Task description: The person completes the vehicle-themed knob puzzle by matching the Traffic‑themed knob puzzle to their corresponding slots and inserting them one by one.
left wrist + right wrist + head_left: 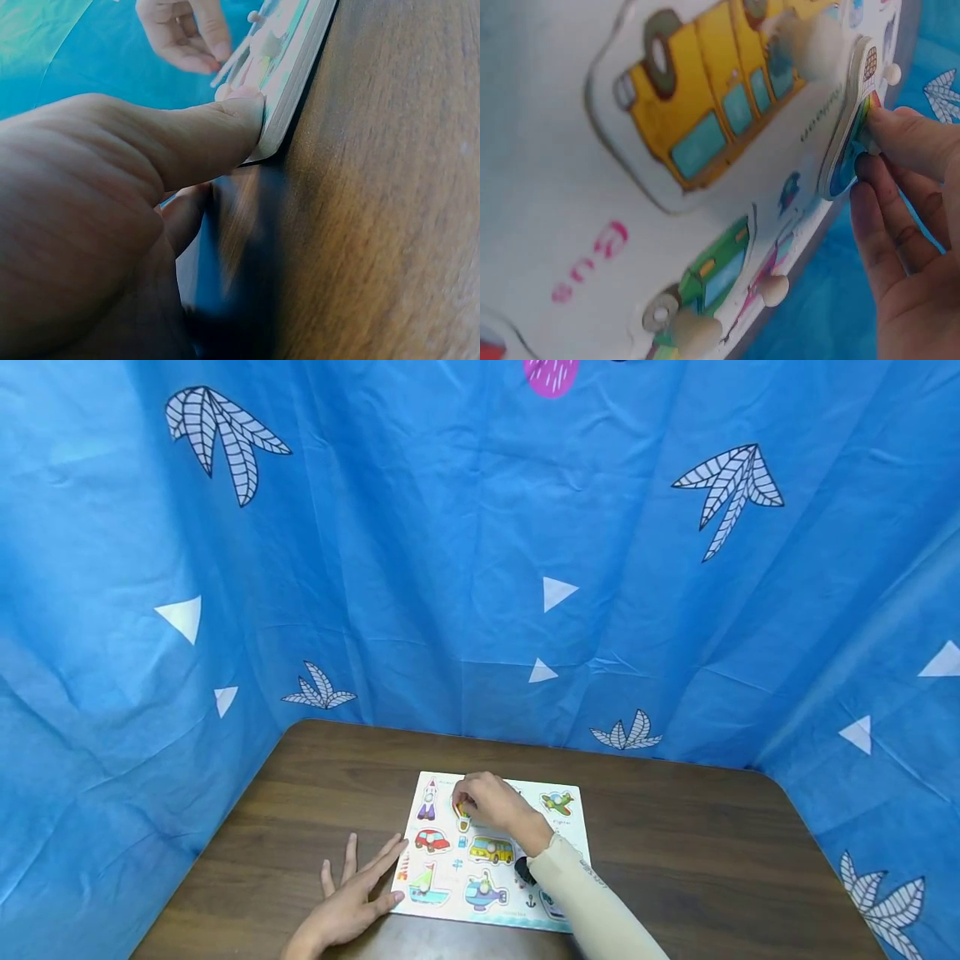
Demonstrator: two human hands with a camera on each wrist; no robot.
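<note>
A white wooden puzzle board (456,882) with knobbed vehicle pieces lies on the table. My right hand (491,802) reaches across it and pinches the hot-air balloon piece (847,142) between thumb and fingers. The piece is close over the board, near the "Balloon" print; its knob is mostly hidden by the fingers. My left hand (351,903) is at the board's left edge with fingers spread. In the left wrist view, the thumb (217,135) rests at the board's corner. Nearest the left hand are the sailboat piece (428,888) and red car piece (432,841).
Around the balloon are the rocket (427,802), yellow bus (491,850), submarine (485,892) and green plane (557,803). A green vehicle piece (720,262) shows beside the bus. Brown wooden table (690,860) surrounds the board, and a blue curtain (480,568) hangs behind.
</note>
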